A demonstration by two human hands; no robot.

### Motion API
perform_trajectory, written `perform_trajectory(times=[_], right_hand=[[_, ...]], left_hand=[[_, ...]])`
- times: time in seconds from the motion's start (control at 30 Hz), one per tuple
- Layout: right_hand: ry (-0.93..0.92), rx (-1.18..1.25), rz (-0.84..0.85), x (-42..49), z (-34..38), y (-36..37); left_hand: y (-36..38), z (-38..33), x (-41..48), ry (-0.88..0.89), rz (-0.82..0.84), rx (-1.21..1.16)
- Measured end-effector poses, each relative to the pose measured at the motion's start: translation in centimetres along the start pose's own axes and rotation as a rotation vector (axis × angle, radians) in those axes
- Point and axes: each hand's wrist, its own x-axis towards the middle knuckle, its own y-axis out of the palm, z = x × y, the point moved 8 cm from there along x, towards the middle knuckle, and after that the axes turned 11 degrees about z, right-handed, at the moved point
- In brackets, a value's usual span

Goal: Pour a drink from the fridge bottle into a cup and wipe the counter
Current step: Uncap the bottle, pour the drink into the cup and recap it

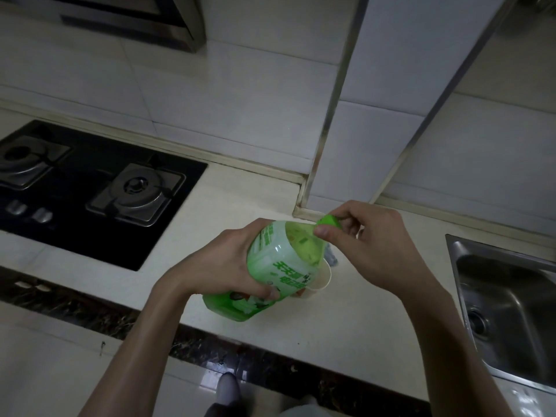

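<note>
Counter (237, 194) between hob (78, 224), sink (511, 299): left hand (222, 263) holds bottle (278, 260), right hand (379, 248) cap (330, 220).

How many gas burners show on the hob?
2. The right burner sits near the right edge of the hob; the left burner is at the picture's left edge. The hob runs off view there, so more may be hidden.

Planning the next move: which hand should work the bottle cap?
Right. The right hand pinches the cap with its fingers. The left hand grips the tilted bottle round its body and steadies it by the cup.
</note>
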Motion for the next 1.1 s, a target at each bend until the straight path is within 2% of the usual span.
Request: perform_trajectory(times=[0.07, 0.2, 0.3, 0.43, 0.5, 0.57, 0.63, 0.7, 0.73, 0.8, 0.9, 1.0, 1.03, 1.1], right_hand=[[0.026, -0.058, -0.024, 0.3, -0.2, 0.2], [0.03, -0.322, -0.109, 1.0, 0.1, 0.9], [0.038, -0.406, -0.036, 1.5, 0.1, 1.8], [-0.175, -0.38, -0.022, 1.6, 2.5, 2.0], [-0.299, -0.404, -0.074, 1.7, 3.7, 2.2], [-0.339, -0.401, -0.162, 1.8, 4.1, 2.3], [-0.198, -0.377, -0.184, 2.7, 3.6, 2.4], [0.01, -0.366, -0.082, 3.8, 2.2, 3.2], [0.024, -0.39, -0.062, 3.9, 2.2, 3.6], [-0.102, -0.439, -0.081, 3.9, 3.8, 3.7], [-0.339, -0.456, -0.195, 3.2, 6.4, 3.2], [-0.478, -0.454, -0.26, 3.6, 7.6, 3.4], [-0.464, -0.459, -0.275, 4.1, 7.7, 3.6], [-0.288, -0.471, -0.263, 5.5, 7.1, 4.1]], left_hand=[[0.0, 0.2, -0.1, -0.007, -0.007, 0.031], [0.0, 0.3, -0.4, 0.005, 0.001, 0.059], [-0.2, 0.7, -0.7, 0.016, 0.003, 0.026], [-0.5, 1.2, -1.4, 0.031, 0.032, -0.081], [-0.6, 1.1, -1.6, 0.046, 0.044, -0.103], [-0.6, 1.1, -1.8, 0.058, 0.021, -0.112], [-0.9, 1.2, -2.0, 0.055, -0.048, -0.089], [-1.3, 1.5, -2.2, 0.046, -0.113, -0.048], [-1.5, 1.6, -2.3, 0.045, -0.125, -0.039], [-1.9, 1.8, -2.7, 0.055, -0.127, -0.059], [-2.8, 2.0, -3.5, 0.076, -0.1, -0.106], [-3.3, 2.2, -3.8, 0.08, -0.074, -0.13], [-3.5, 2.4, -3.9, 0.076, -0.083, -0.12], [-4.0, 2.8, -4.0, 0.068, -0.135, -0.097]])
